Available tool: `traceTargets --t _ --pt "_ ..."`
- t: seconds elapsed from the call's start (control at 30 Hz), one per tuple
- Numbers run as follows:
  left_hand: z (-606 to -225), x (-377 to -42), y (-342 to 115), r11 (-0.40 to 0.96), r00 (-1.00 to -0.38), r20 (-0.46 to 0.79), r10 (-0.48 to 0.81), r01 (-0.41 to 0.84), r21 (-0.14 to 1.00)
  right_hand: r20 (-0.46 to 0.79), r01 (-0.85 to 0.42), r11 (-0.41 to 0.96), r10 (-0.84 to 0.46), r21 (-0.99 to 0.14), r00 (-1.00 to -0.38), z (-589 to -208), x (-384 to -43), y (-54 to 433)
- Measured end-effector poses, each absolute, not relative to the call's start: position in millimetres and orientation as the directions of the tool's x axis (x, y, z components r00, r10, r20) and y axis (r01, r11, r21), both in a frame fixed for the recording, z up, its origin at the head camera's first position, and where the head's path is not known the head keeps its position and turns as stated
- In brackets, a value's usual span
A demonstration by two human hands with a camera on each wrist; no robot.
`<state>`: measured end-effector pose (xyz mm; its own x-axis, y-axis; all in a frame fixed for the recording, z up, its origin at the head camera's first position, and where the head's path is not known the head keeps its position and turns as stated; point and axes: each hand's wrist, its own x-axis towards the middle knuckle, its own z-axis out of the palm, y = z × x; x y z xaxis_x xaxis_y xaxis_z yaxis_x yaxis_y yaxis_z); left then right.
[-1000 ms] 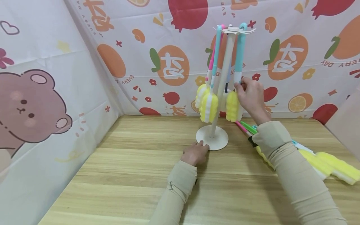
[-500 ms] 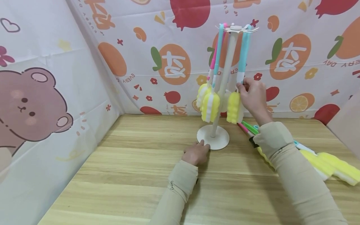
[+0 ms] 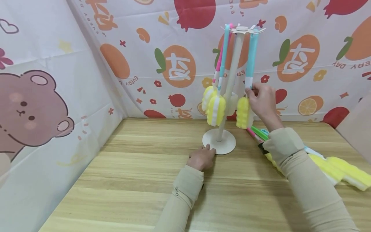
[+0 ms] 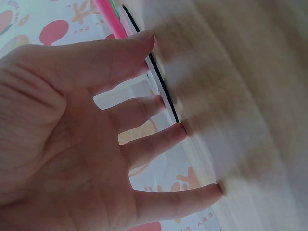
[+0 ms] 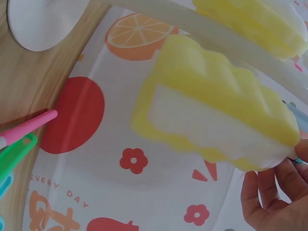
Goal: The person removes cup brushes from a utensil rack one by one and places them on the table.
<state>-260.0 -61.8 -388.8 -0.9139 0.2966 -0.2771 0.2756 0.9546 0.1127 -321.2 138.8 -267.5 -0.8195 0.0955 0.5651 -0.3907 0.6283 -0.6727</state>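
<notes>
A white stand [image 3: 230,84] with a round base [image 3: 221,141] and a ring of hooks [image 3: 242,30] on top carries several sponge bottle brushes. My right hand [image 3: 263,98] pinches a turquoise-handled sponge brush [image 3: 251,58] just above its yellow-and-white sponge head [image 5: 216,101]. The handle's top end overlaps the hooks at the right side of the ring. To the left, a turquoise brush [image 3: 216,109] and a pink one [image 3: 218,59] hang by their handles. My left hand [image 3: 202,158] rests at the base's near-left rim; in the left wrist view its fingers are outstretched, fingertips at the table and rim.
More sponge brushes lie on the wooden table [image 3: 139,180] at the right, partly behind my right forearm; pink [image 5: 29,126] and green [image 5: 17,154] handles and yellow sponge heads [image 3: 347,172] show. A fruit-print cloth [image 3: 139,64] hangs behind the table, a bear-print one [image 3: 32,109] at the left.
My right hand has moved slightly right and down with the brush; its top end has dropped from above the ring to hook level. My left hand stays at the base.
</notes>
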Motion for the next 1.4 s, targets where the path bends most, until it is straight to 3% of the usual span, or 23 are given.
traceTargets --t 0.57,1.4 --pt "-388 -260 -63 0.954 -0.913 -0.279 0.299 0.277 0.114 0.458 -0.292 0.621 0.122 -0.727 -0.880 -283 -317 155" --pt "-388 -260 -63 0.956 -0.913 -0.288 0.290 0.265 0.124 0.425 -0.264 0.668 0.088 -0.696 -0.901 -289 -318 160"
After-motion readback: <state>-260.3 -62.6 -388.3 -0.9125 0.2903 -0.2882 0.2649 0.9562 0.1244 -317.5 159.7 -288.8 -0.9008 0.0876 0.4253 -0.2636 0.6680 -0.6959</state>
